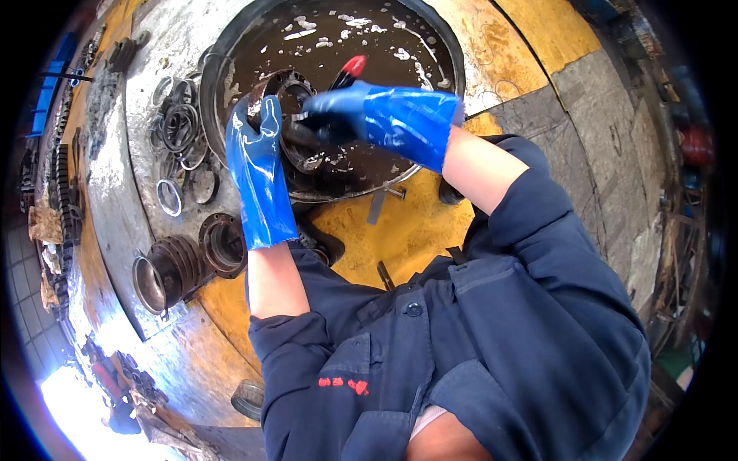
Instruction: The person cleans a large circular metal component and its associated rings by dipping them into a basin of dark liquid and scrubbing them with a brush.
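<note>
Both my hands wear long shiny blue gloves over a round basin [458,77] of murky brown liquid with patches of foam. My left hand [260,157] is closed on the near-left side of a dark, flanged metal cylinder [288,80], which rests tilted in the basin. Smeared by motion, my right hand [350,111] is closed around a tool with a red-and-black handle [354,66]. The tool's working end points at the cylinder's opening; its exact kind is too blurred to tell. The cylinder's lower part is partly hidden.
Left of the basin lie several metal rings [169,197] and dark coils [181,127]. Nearer me are a ribbed metal cylinder [165,273] and a flanged ring part [223,244]. A bolt [396,192] and a flat metal strip [376,207] lie by the basin's near rim.
</note>
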Tool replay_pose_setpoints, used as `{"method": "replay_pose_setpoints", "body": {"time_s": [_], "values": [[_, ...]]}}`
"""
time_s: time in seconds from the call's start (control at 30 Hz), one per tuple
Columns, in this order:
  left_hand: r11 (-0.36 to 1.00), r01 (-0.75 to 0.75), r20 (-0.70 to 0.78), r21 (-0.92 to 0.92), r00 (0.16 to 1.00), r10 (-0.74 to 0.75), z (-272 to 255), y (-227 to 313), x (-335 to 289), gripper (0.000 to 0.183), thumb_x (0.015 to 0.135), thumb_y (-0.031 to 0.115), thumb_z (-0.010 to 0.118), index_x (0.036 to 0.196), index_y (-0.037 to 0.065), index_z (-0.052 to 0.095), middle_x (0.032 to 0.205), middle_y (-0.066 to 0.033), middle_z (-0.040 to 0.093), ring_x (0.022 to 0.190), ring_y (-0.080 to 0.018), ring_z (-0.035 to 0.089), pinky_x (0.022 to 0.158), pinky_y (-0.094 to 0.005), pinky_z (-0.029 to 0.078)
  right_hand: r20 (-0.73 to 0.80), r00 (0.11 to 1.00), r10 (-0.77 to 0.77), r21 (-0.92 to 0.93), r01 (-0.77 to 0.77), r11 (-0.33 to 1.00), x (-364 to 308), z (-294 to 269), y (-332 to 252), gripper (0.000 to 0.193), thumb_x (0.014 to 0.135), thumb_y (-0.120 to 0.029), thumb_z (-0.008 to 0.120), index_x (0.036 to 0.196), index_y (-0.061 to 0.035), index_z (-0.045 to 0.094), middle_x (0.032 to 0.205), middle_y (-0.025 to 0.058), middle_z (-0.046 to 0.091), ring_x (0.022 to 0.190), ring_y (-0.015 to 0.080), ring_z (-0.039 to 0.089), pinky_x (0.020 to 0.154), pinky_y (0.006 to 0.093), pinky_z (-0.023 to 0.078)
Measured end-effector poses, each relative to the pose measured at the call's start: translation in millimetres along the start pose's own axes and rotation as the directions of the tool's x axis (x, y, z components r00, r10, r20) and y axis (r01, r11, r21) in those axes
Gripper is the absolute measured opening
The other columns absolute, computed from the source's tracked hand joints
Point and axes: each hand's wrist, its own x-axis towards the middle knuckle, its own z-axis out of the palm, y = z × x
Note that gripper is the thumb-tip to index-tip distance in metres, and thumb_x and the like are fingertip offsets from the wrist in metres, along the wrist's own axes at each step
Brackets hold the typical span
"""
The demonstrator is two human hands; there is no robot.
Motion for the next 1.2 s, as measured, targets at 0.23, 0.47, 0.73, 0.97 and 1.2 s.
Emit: {"method": "replay_pose_setpoints", "body": {"time_s": [0.23, 0.47, 0.73, 0.97, 1.2], "values": [[0.999, 0.033, 0.023, -0.027, 0.999, -0.032, -5, 1, -1, 0.063, 0.099, 0.045, 0.074, 0.136, -0.006, 0.069, 0.125, -0.0255, 0.076, 0.113, -0.0348, 0.074, 0.1, -0.0429, 0.055, 0.109, 0.987, -0.118, -0.455, 0.155, 0.877, 4, 3, 13, 0.029, 0.093, -0.035, 0.076, 0.108, -0.0097, 0.08, 0.094, 0.0103, 0.079, 0.081, 0.0213, 0.075, 0.072, 0.038, 0.06], [0.999, 0.035, 0.05, -0.005, 0.998, -0.035, -3, 5, -1, 0.064, 0.099, 0.045, 0.075, 0.137, -0.006, 0.068, 0.122, -0.0254, 0.077, 0.112, -0.0329, 0.075, 0.098, -0.0424, 0.056, 0.158, 0.878, -0.452, -0.987, 0.141, -0.072, 25, 7, 31, 0.028, 0.09, -0.039, 0.07, 0.111, -0.0218, 0.079, 0.115, 0.0073, 0.079, 0.109, 0.0333, 0.075, 0.091, 0.0442, 0.061], [0.969, 0.127, 0.12, -0.211, 0.987, -0.103, -15, -16, 4, 0.06, 0.102, 0.043, 0.075, 0.134, -0.007, 0.069, 0.114, -0.0183, 0.078, 0.102, -0.0227, 0.073, 0.091, -0.0367, 0.056, 0.733, 0.409, -0.544, -0.675, 0.335, -0.658, 4, 7, 6, 0.048, 0.093, -0.012, 0.066, 0.14, -0.0194, 0.062, 0.144, 0.0079, 0.065, 0.084, 0.0287, 0.076, 0.068, 0.0422, 0.063], [0.975, 0.168, 0.102, -0.143, 0.983, -0.154, -5, -22, 5, 0.063, 0.103, 0.042, 0.074, 0.138, -0.01, 0.064, 0.119, -0.0199, 0.075, 0.102, -0.0259, 0.071, 0.092, -0.0385, 0.057, 0.356, 0.409, -0.84, -0.887, 0.43, -0.167, 41, -13, 19, 0.029, 0.096, -0.032, 0.074, 0.12, -0.0169, 0.076, 0.12, 0.0105, 0.078, 0.105, 0.0321, 0.076, 0.088, 0.0404, 0.063], [0.715, 0.396, 0.239, -0.577, 0.918, -0.316, -18, -3, -1, 0.055, 0.106, 0.037, 0.071, 0.142, -0.004, 0.063, 0.126, -0.0147, 0.072, 0.105, -0.0206, 0.073, 0.091, -0.0363, 0.061, -0.123, 0.867, -0.482, -0.865, 0.145, 0.48, 18, -13, 44, 0.04, 0.093, -0.049, 0.069, 0.112, -0.0155, 0.079, 0.106, 0.015, 0.08, 0.104, 0.0334, 0.076, 0.091, 0.0433, 0.059]]}}
